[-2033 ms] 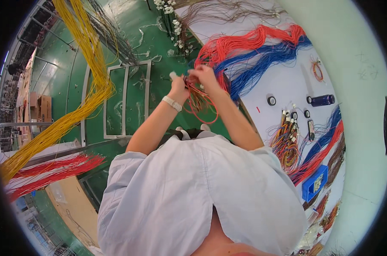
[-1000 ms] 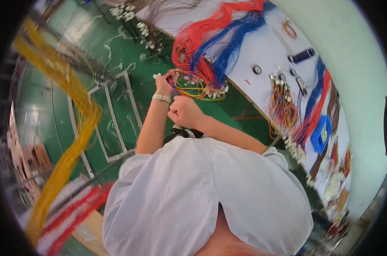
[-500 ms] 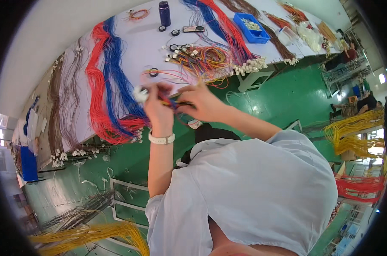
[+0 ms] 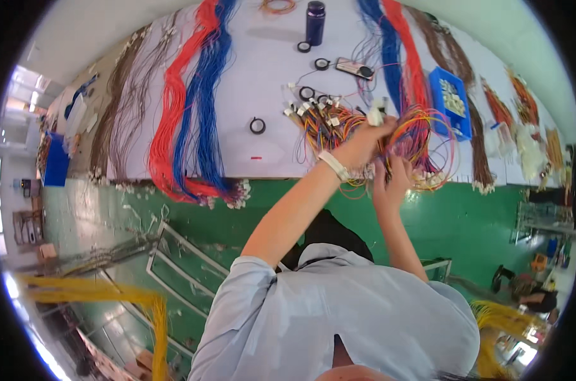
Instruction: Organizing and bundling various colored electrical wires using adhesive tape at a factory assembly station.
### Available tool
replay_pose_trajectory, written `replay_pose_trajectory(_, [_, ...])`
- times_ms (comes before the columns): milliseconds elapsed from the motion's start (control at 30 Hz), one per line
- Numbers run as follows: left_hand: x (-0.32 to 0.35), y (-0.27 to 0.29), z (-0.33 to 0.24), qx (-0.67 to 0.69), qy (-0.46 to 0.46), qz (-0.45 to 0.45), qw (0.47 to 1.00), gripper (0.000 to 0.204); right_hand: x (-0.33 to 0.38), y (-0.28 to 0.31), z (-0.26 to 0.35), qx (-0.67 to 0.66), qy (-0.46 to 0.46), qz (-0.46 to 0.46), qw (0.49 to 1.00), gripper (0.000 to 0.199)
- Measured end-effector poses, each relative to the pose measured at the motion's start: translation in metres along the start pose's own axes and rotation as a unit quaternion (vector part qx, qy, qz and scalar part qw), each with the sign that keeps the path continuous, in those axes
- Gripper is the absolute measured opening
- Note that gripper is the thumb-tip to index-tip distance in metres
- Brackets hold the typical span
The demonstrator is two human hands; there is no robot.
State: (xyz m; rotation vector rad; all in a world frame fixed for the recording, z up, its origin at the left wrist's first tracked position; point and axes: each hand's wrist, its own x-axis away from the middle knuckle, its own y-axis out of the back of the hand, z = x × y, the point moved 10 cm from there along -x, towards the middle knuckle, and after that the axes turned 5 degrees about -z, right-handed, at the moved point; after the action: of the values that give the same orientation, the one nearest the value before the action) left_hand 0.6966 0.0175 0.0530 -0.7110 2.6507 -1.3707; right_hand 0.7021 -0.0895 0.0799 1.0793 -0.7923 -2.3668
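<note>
A looped bundle of thin red, yellow and purple wires (image 4: 421, 130) is at the table's front edge, with both hands on it. My left hand (image 4: 364, 145), with a pale band at its wrist, is closed around the left side of the loops. White connector-like pieces (image 4: 375, 115) stick out beside its fingers. My right hand (image 4: 392, 181) comes from below, its fingers closed on the lower wires. Just left lies a pile of similar wire bundles (image 4: 329, 124) with white connectors, partly covered by my left hand.
Long red wires (image 4: 167, 120) and blue wires (image 4: 205, 101) lie at left; more strands hang over the front edge. A blue bin (image 4: 451, 105) holds white connectors. Behind stand a dark bottle (image 4: 314, 24) and black tape rolls (image 4: 257, 126). Metal frames (image 4: 180, 260) stand on the green floor.
My hands have moved right across the table, from beside the blue wires to the wire pile, carrying wires. The view has turned too. The loops now show spread to the right of my hands.
</note>
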Motion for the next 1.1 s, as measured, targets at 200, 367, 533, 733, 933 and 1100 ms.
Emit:
replay_pose_trajectory(200, [0.116, 0.236, 0.042, 0.071, 0.078, -0.301, 0.948, 0.025, 0.041, -0.262, -0.184, 0.198, -0.021, 0.325, 0.924, 0.029])
replay_pose_trajectory(367, [0.421, 0.314, -0.04, -0.013, -0.087, -0.628, 0.773, 0.023, 0.018, -0.246, -0.095, 0.37, 0.365, 0.267, 0.812, 0.028])
replay_pose_trajectory(533, [0.762, 0.214, -0.138, -0.28, -0.28, -0.812, 0.429, 0.021, 0.032, -0.277, 0.113, -0.029, 0.228, 0.371, 0.9, 0.051])
replay_pose_trajectory(733, [0.959, 0.057, -0.127, -0.469, -0.154, -0.869, 0.027, 0.014, 0.208, -0.247, 0.524, -0.376, 0.431, 0.44, 0.692, 0.041])
replay_pose_trajectory(933, [1.094, 0.087, -0.01, -0.262, -0.196, -0.945, 0.011, 0.018, 0.368, -0.189, 0.782, -0.501, 0.568, 0.408, 0.51, 0.022])
replay_pose_trajectory(1100, [1.048, 0.223, 0.001, -0.113, -0.277, -0.931, 0.209, 0.016, 0.377, -0.171, 1.042, -0.605, 0.513, 0.3, 0.53, 0.025])
